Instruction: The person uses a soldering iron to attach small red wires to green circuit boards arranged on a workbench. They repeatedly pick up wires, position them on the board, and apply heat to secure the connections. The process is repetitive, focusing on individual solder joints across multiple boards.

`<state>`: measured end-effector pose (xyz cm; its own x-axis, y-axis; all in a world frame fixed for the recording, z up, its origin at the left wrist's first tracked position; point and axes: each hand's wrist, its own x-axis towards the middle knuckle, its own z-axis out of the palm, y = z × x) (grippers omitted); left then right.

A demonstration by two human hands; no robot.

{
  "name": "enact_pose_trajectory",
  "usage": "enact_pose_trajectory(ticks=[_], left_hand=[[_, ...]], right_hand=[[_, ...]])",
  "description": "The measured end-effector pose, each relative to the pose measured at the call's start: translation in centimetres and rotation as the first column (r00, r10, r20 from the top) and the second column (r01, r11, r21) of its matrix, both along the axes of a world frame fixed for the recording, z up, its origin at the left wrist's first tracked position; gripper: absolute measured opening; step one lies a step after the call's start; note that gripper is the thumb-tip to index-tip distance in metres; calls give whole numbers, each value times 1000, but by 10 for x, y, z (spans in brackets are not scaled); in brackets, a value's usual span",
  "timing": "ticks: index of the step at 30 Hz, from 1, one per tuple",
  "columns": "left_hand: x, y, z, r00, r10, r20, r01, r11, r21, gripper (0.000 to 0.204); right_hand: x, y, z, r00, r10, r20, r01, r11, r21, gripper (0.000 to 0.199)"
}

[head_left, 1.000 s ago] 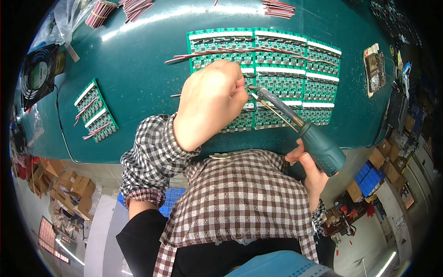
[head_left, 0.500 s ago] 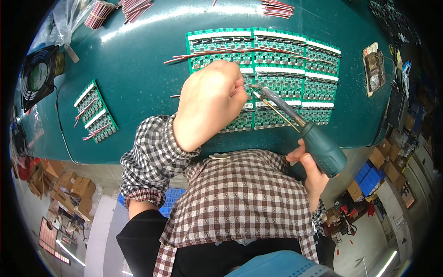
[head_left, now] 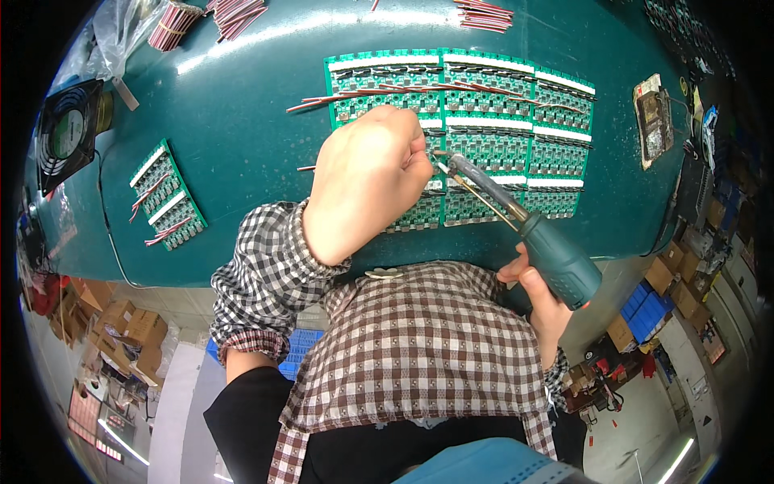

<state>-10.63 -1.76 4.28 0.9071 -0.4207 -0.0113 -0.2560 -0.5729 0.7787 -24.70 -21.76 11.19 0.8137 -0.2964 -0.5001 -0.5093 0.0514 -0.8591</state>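
Circuit boards (head_left: 492,145) partly hidden.

Glossy tabletop (head_left: 250,121), smooth plastic iron handle (head_left: 562,262), woven cloth apron (head_left: 427,347)

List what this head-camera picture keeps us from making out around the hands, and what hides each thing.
In the head view:
- Left hand: whatever its fingers may hold is hidden by the fist itself.
- Circuit boards: the area beneath that fist is covered.
- Right hand: some fingers are hidden behind the soldering iron.
- Solder contact: too small to tell.
- Wire bundle: cut off by the upper edge.
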Motion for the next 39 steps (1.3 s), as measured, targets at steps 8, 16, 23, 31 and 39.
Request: enact_pose_trajectory(ticks=[8, 16, 23, 31, 39], left_hand=[[0, -1, -1, 1000, -1, 11, 1, 1000, -11, 11], [0, -2, 0, 1000, 5, 19, -5, 1000, -10, 11], [-1, 0, 1, 1000, 14, 3, -14, 1000, -6, 11], [1, -1, 1, 1000, -1, -5, 2, 998, 59, 7], [3, -18, 16, 978, 38, -204, -19, 995, 95, 5]], right_hand=[[-1, -2, 5, 1000, 3, -10, -3, 1000, -18, 31], [-3, -4, 1, 1000, 17, 15, -17, 1000, -15, 31], [-4, -2, 1, 998, -54, 22, 53, 997, 53, 33], [-3, -56, 8, 877, -370, 305, 398, 917, -33, 40], [-3, -153, 9, 713, -77, 697, 628, 513, -586, 28]])
